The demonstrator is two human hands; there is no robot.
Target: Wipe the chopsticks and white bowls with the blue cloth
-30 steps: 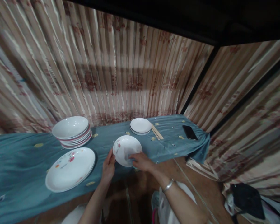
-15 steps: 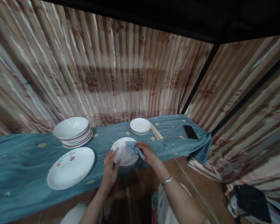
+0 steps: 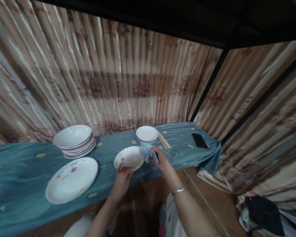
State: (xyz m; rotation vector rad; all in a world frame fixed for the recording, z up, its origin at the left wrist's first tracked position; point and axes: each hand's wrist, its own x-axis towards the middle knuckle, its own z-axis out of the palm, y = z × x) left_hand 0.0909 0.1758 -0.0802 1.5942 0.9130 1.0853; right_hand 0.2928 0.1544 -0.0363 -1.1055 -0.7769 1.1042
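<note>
A white plate (image 3: 130,157) with a red flower print is tilted up at the table's front edge. My left hand (image 3: 123,176) grips its near rim, with the fingertips partly hidden underneath. My right hand (image 3: 160,158) is closed round a crumpled light-blue cloth (image 3: 148,152), which lies against the plate's right rim. Left of the plate are large flowered oval plates (image 3: 72,181), one on another. Behind those stands a stack of white bowls (image 3: 74,137) with red rims.
Small dark-rimmed plates (image 3: 147,134) are stacked at the back, with wooden chopsticks (image 3: 164,140) beside them. A black phone (image 3: 199,141) lies at the right end of the blue-green tablecloth (image 3: 108,144). Pleated curtains (image 3: 128,75) hang behind. A black bag (image 3: 263,214) rests at the lower right.
The left hand has gone from spread over the plate's left side to gripping its near rim. The plate has tilted, and the right hand has drawn the cloth to its right edge.
</note>
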